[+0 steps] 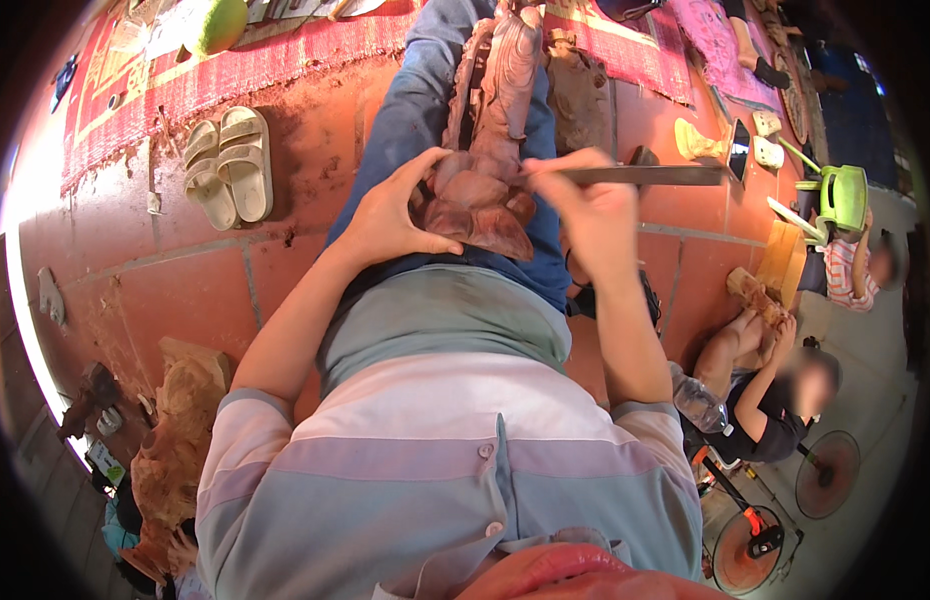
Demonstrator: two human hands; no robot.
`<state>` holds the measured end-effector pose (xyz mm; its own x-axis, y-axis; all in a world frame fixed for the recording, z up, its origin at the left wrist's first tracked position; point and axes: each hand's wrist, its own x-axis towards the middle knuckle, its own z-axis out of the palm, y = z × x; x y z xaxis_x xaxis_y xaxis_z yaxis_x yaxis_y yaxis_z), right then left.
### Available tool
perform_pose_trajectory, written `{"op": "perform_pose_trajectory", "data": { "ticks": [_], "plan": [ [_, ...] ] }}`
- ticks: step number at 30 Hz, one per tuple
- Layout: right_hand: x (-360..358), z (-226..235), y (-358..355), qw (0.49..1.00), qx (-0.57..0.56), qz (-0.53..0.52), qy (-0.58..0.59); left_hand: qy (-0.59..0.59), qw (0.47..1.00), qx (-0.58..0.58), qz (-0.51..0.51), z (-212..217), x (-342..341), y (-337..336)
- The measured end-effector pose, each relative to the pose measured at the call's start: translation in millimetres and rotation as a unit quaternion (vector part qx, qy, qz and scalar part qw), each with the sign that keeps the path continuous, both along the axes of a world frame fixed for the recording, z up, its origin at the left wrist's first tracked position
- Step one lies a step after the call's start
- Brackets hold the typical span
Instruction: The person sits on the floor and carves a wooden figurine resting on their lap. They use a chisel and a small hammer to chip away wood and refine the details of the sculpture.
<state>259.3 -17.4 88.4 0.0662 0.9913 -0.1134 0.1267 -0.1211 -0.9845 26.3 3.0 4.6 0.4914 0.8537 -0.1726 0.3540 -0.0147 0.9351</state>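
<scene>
A reddish-brown carved wooden statue (503, 95) lies along my legs, its rounded, lobed base nearest to me. My left hand (390, 212) is wrapped round the left side of that base, thumb toward its near edge and fingers at the far side. At the base's right side, my right hand (593, 205) closes round a dark, flat, narrow tool (665, 175), slightly blurred. The tool's long end sticks out to the right; its working end is hidden by my fingers, close against the carving.
Beige sandals (230, 165) lie on the red tiles at left, below a red woven mat (285, 75). Rough wood carvings (180, 430) stand lower left. At right are a green plastic chair (843, 198), a seated person (775, 395) holding a carving, and a fan (747, 550).
</scene>
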Motion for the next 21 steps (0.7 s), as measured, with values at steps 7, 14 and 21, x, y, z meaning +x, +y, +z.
{"op": "perform_pose_trajectory", "data": {
  "ticks": [7, 14, 21],
  "plan": [
    [18, 0, 22, 0.999, 0.001, -0.045, -0.018, -0.004, 1.0, 0.008, -0.003, -1, 0, 0],
    [-6, 1, 4, 0.994, -0.011, 0.086, -0.062, -0.012, 1.0, 0.014, -0.001, -4, -1, -2],
    [-6, 9, 1, 0.999, -0.019, 0.043, -0.01, -0.003, 1.0, 0.005, -0.007, -3, -1, -3]
  ]
}}
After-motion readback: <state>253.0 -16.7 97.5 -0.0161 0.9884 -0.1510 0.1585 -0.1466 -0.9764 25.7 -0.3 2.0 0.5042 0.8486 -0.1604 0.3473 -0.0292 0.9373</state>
